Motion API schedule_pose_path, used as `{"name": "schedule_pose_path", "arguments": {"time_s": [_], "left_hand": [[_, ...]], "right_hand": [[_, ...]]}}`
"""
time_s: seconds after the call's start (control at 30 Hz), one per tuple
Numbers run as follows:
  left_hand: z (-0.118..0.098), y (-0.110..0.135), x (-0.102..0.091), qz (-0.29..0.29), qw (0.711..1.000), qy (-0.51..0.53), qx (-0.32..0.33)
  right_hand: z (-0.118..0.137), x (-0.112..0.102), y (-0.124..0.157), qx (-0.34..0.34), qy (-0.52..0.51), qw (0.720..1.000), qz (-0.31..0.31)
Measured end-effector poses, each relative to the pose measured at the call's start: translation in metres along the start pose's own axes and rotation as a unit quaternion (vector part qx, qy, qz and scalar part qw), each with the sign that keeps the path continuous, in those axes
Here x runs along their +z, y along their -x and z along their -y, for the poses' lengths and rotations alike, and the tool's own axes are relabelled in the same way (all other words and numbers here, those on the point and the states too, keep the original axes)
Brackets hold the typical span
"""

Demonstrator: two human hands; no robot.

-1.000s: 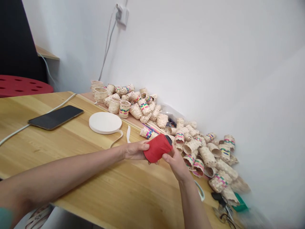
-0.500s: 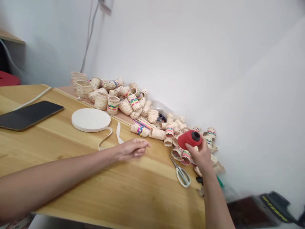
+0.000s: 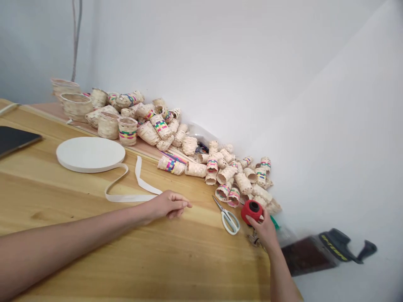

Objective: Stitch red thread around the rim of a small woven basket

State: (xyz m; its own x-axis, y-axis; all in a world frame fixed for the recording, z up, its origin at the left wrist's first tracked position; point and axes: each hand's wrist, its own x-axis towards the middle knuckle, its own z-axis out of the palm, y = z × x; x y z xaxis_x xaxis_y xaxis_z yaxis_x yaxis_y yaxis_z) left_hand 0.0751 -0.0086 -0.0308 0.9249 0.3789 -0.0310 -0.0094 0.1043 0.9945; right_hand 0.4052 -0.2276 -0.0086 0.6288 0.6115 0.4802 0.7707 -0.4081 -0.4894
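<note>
My right hand [image 3: 262, 228] grips a red spool of thread [image 3: 248, 214] with a dark core, its open end tipped up toward me, at the right side of the wooden table. My left hand [image 3: 171, 205] is closed in a pinch above the middle of the table. A faint thread seems to run from its fingertips toward the spool, though it is hardly visible. Scissors [image 3: 229, 220] with pale handles lie between the hands, closer to the right one. Behind my left wrist, a white ribbon strip [image 3: 141, 178] comes from a flat white roll [image 3: 91, 153].
Many small woven baskets [image 3: 147, 132], some with coloured bands, are heaped along the wall. A dark phone [image 3: 15, 140] rests at the left of the table [image 3: 141, 260]. A dark object with yellow lettering [image 3: 333, 247] is beyond the right edge.
My right hand has lowered the red spool from in front of the baskets to the table's right side, near the scissors. My left hand keeps its pinch. The view has shifted right.
</note>
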Motion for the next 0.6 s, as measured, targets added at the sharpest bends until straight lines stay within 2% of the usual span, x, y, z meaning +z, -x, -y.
{"name": "schedule_pose_path", "arguments": {"time_s": [0.1,0.23,0.33,0.4,0.5,0.57,0.6], "left_hand": [[0.003,-0.012,0.009,0.005,1.000,-0.015,-0.013],[-0.005,-0.027,0.014,0.017,0.998,-0.056,-0.015],[-0.014,-0.033,0.012,0.002,0.997,-0.074,0.002],[-0.018,-0.034,0.009,-0.017,0.996,-0.089,0.011],[-0.019,-0.035,0.005,-0.042,0.993,-0.114,0.010],[-0.019,-0.035,0.004,-0.055,0.990,-0.133,0.002],[-0.019,-0.034,0.003,-0.060,0.988,-0.143,-0.003]], "right_hand": [[-0.013,0.014,-0.003,0.022,-0.021,1.000,0.003],[-0.024,0.033,-0.005,0.043,-0.041,0.998,-0.024],[-0.019,0.031,0.000,0.056,-0.034,0.997,-0.047],[-0.003,0.020,0.005,0.058,-0.020,0.996,-0.064],[0.046,0.007,0.013,0.035,-0.024,0.997,-0.064],[0.090,0.010,0.017,-0.015,-0.059,0.998,0.000],[0.112,0.017,0.019,-0.063,-0.088,0.992,0.061]]}}
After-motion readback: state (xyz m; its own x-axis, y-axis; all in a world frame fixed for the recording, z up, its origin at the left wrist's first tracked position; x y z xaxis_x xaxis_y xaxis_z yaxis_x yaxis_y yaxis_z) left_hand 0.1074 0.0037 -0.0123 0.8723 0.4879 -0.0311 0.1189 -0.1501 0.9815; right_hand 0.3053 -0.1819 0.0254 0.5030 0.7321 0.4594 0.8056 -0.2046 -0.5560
